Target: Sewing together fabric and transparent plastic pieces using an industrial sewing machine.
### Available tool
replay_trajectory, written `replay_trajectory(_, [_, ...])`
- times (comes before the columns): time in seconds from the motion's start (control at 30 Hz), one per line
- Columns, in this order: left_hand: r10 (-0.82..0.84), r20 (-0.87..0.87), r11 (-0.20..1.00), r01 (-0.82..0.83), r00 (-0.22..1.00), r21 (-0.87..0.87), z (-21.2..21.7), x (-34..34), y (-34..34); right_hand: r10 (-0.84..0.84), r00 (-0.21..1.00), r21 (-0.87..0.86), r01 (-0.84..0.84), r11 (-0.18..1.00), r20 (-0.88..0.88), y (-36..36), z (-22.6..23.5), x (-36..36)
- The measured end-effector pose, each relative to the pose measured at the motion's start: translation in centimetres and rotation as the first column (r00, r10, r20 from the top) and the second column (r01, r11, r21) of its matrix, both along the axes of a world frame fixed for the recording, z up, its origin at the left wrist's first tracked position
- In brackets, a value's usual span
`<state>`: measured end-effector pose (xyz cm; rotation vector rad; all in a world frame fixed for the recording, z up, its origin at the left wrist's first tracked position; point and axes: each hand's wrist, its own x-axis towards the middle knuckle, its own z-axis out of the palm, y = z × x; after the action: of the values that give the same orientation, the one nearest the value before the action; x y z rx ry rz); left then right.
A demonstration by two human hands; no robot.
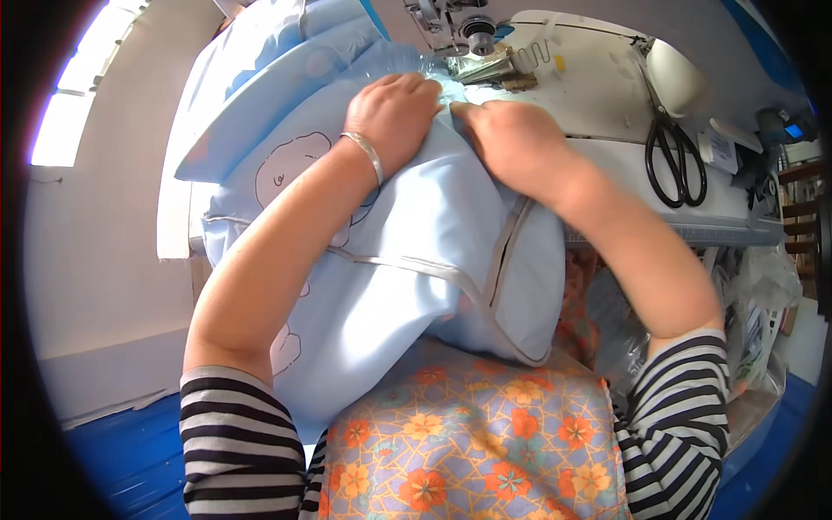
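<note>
Light blue fabric [390, 295] with grey piping and an outlined cartoon figure spreads over the table's front and drapes down to my lap. My left hand [394, 117] lies on its upper part, fingers curled and closed on the cloth. Just to the right, my right hand [511, 143] pinches the fabric's edge, its fingertips close to those of the left. Both hands are just in front of the sewing machine's needle area [477, 35]. The exact grip under the fingers is hidden.
Black-handled scissors [674, 160] lie on the table at the right, near a white rounded object [676, 78]. More blue fabric [286, 69] is piled at the back left. Clear plastic bags [754, 295] hang below the table's right side. A wall [104, 260] stands at the left.
</note>
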<state>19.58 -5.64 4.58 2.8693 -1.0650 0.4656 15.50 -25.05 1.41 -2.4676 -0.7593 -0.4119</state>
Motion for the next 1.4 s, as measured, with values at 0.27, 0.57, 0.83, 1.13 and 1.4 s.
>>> replay_trajectory(0.27, [-0.272, 0.096, 0.956, 0.281, 0.957, -0.089, -0.7, 2.1, 1.9, -0.036, 0.999, -0.038, 0.035, 0.999, -0.036, -0.6, -0.2, -0.9])
replay_trajectory(0.57, [-0.312, -0.164, 0.948, 0.318, 0.936, 0.009, 1.0, 3.4, 1.9, -0.064, 0.997, -0.058, 0.062, 0.996, -0.047, -0.2, 0.4, -1.2])
replay_trajectory(0.83, [-0.206, -0.180, 0.966, 0.229, 0.962, 0.122, 1.3, 2.9, 1.1, -0.094, 0.994, -0.046, 0.092, 0.995, -0.053, 0.0, 0.4, -0.9])
replay_trajectory(1.13, [-0.361, 0.391, 0.932, 0.344, 0.846, 0.117, 1.8, 4.8, 3.7, -0.187, 0.982, -0.058, 0.186, 0.981, -0.012, 1.5, 0.2, 0.1])
replay_trajectory(1.4, [-0.176, -0.014, 0.974, 0.177, 0.984, 0.140, 1.8, 2.6, 0.9, -0.195, 0.980, 0.031, 0.194, 0.981, 0.041, 2.0, -0.4, 0.8])
